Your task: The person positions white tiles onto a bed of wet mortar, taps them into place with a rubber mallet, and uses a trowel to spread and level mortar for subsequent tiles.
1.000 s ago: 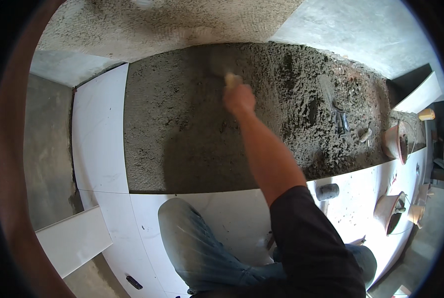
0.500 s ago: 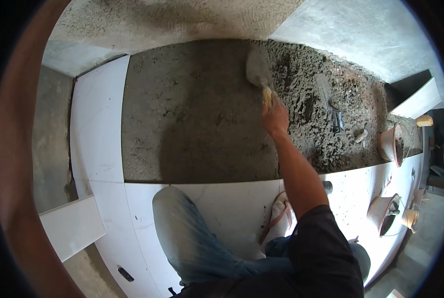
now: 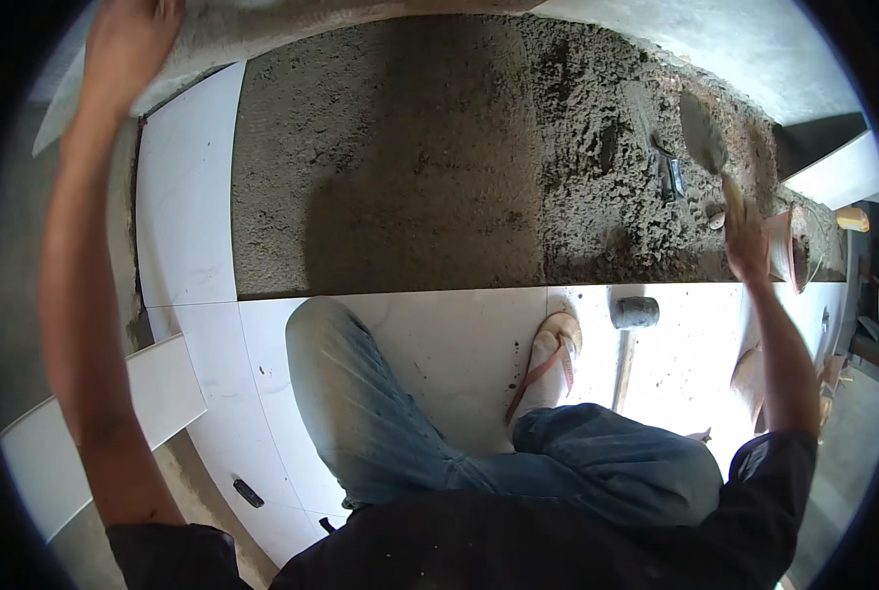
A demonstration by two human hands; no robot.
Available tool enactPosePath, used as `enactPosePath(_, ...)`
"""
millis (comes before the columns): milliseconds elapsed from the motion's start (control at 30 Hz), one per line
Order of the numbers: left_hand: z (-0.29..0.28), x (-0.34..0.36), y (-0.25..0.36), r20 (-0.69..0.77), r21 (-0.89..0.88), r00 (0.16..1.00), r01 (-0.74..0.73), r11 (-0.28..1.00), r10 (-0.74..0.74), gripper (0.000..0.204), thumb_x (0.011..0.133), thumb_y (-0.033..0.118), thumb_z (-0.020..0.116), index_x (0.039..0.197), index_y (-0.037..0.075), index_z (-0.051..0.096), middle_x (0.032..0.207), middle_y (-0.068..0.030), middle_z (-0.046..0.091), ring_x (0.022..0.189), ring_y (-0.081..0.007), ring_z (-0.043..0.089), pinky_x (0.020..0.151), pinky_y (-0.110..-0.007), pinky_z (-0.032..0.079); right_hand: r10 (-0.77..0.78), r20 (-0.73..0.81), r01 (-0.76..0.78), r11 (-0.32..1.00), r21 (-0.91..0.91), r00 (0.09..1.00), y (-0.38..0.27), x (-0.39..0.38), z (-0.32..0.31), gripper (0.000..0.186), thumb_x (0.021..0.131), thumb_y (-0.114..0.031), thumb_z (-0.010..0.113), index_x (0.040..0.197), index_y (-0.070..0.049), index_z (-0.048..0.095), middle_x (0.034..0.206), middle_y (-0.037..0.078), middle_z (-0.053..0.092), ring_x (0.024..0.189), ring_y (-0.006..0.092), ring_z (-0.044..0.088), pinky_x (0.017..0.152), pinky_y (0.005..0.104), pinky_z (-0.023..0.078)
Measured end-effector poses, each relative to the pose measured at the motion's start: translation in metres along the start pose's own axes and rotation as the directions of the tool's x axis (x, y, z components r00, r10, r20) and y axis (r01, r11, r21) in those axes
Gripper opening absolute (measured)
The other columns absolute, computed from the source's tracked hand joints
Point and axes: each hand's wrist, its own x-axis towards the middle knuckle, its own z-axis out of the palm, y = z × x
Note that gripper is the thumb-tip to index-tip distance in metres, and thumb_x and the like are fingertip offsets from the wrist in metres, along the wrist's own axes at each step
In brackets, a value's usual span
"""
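Observation:
My right hand (image 3: 747,246) is closed round the wooden handle of a trowel (image 3: 703,135). The trowel's blade hangs over the rough right part of a grey mortar bed (image 3: 420,197), beside a bucket (image 3: 780,246). My left hand (image 3: 129,54) is raised at the upper left, in front of a pale surface. Its fingertips are cut off by the frame's top, so whether it grips anything is hidden. A dark-handled tool (image 3: 673,179), apparently another trowel, lies on the lumpy mortar. The bed's middle and left are levelled and smoother.
White floor tiles (image 3: 410,344) border the mortar on the near and left sides. A rubber mallet (image 3: 635,313) lies beside my sandalled foot (image 3: 557,344). A loose tile (image 3: 154,398) sits at left, a small black object (image 3: 248,493) near it. A pale panel (image 3: 838,172) leans at far right.
My right hand has carried the trowel from the middle of the bed to its right side. My left arm has moved from the rim further into view. The mallet shows more fully.

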Motion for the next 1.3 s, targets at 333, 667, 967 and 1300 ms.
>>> enactPosePath(333,0.055,-0.089,0.009,-0.099,0.21,0.965,-0.217,0.953,0.241,0.024,0.09,0.012,0.058,0.114,0.013,0.063,0.096,-0.0038,0.066,0.083,-0.0206,0.059,0.074,-0.032,0.04,0.082,0.052,-0.094,0.695,0.713,0.995,-0.069,-0.139,0.101,0.049,0.092,-0.038,0.058,0.125,-0.003,0.052,0.108,0.023,0.062,0.094,0.0362,0.065,0.078,0.0445,0.055)
enactPosePath(667,0.046,-0.06,-0.005,-0.134,0.257,0.957,-0.219,0.941,0.259,0.025,0.092,0.012,0.054,0.116,0.015,0.063,0.108,-0.0042,0.066,0.098,-0.0226,0.06,0.084,-0.034,0.041,-0.42,0.345,0.131,0.772,0.622,0.839,-0.192,-0.036,0.069,0.042,0.093,-0.034,0.056,0.13,-0.014,0.052,0.1,0.014,0.064,0.078,0.0258,0.064,0.069,0.038,0.055)
enactPosePath(967,0.038,-0.044,-0.01,-0.145,0.251,0.939,-0.269,0.93,0.311,0.024,0.095,0.013,0.05,0.115,0.012,0.063,0.11,-0.0089,0.066,0.099,-0.0254,0.062,0.087,-0.035,0.043,-0.556,0.134,0.391,0.717,0.578,0.82,-0.213,-0.001,0.096,0.045,0.099,-0.041,0.045,0.131,-0.011,0.051,0.096,0.014,0.065,0.071,0.0199,0.062,0.065,0.0355,0.056)
enactPosePath(1300,0.039,-0.044,-0.009,-0.079,0.256,0.957,-0.252,0.933,0.28,0.037,0.103,0.027,0.035,0.117,0.006,0.061,0.115,-0.0103,0.066,0.106,-0.0292,0.061,0.087,-0.037,0.044,-0.518,0.1,0.412,0.77,0.487,0.85,-0.238,0.043,0.095,0.04,0.098,-0.042,0.047,0.122,-0.011,0.055,0.083,0.01,0.066,0.064,0.0187,0.063,0.064,0.0352,0.057)
